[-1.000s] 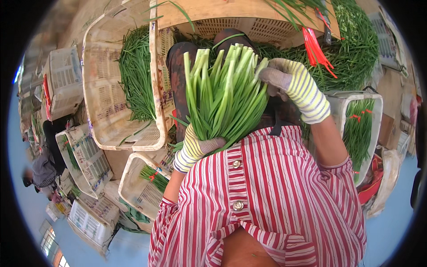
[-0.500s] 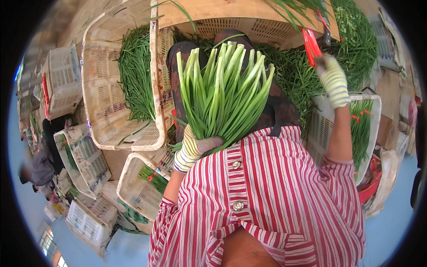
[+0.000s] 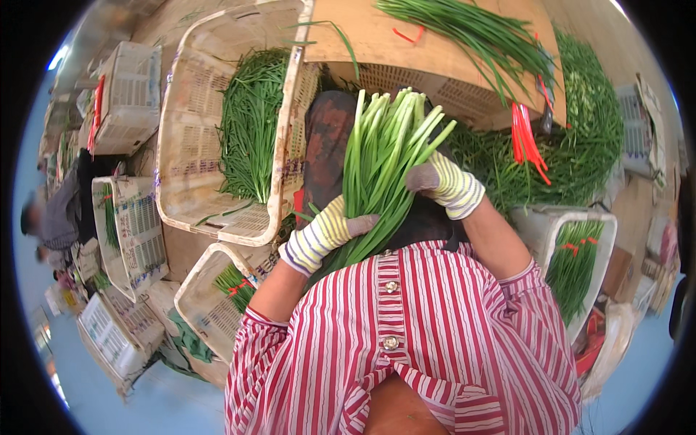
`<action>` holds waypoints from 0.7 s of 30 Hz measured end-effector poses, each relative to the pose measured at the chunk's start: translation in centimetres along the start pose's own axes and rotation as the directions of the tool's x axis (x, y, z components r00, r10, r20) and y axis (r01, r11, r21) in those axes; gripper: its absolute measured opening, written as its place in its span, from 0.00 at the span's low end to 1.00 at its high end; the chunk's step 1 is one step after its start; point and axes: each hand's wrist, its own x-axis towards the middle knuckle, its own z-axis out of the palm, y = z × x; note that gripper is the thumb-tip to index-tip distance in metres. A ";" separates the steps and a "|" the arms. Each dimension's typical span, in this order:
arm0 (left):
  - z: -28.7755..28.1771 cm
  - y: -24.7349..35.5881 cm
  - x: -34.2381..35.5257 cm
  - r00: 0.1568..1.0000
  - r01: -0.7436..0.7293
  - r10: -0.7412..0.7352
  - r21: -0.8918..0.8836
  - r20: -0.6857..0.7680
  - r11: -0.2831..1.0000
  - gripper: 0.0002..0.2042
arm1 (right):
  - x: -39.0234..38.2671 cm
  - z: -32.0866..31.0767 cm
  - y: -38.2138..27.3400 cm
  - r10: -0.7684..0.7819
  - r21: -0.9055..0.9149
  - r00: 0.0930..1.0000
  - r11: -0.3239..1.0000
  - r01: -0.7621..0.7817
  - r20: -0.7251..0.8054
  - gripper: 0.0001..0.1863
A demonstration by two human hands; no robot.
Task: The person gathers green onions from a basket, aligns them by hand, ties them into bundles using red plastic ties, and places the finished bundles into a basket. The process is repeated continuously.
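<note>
A bunch of garlic chives (image 3: 380, 159) stands tilted over my lap, pale stem ends pointing away from me and green leaves toward my shirt. My left hand (image 3: 322, 233), in a striped glove with a grey thumb, wraps round its lower left side. At its upper right side is my right hand (image 3: 449, 185), gloved the same way and closed against the stems; its fingertips are partly hidden behind them. Whether it also holds a tie is not visible. Red ties (image 3: 527, 145) hang from the edge of the wooden board (image 3: 348, 22) ahead.
More chives (image 3: 471, 32) lie on the board, with a heap (image 3: 587, 101) to its right. A large crate (image 3: 185, 145) with loose chives stands at left. Smaller crates with red-tied bunches are at lower left (image 3: 206, 319) and right (image 3: 609, 254). Another person (image 3: 65, 206) is at far left.
My right hand has come from the hanging red ties down and left to the chives. The bunch is gathered narrower and has shifted right in view. My left hand keeps its hold.
</note>
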 end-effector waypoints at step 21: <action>-5.6 4.7 -2.2 0.956 -0.289 0.293 0.096 -0.031 0.952 0.56 | 5.6 2.1 1.0 0.034 0.071 0.999 0.997 -0.036 0.016 0.25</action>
